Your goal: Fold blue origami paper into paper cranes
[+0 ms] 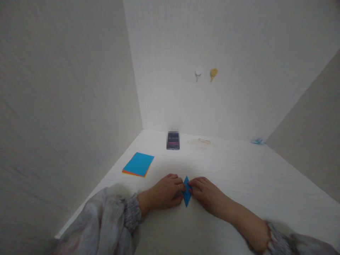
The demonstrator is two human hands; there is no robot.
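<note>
A small blue piece of folded paper (186, 202), shaped like a narrow diamond with pointed ends, lies on the white table between my hands. My left hand (170, 190), with a ring on one finger, has its fingers closed on the paper's left edge. From the other side, the fingers of my right hand (205, 193) pinch the right edge. Both hands rest low, close to the tabletop. The fingertips partly cover the middle of the paper, so its inner folds are hard to make out.
A stack of square paper (138, 164), blue on top with orange beneath, lies to the left. A dark, blurred phone-like object (173, 140) is near the back wall. A folded light-blue paper piece (257, 141) sits in the right back corner. Two hooks, white (198, 73) and yellow (214, 72), hang on the wall.
</note>
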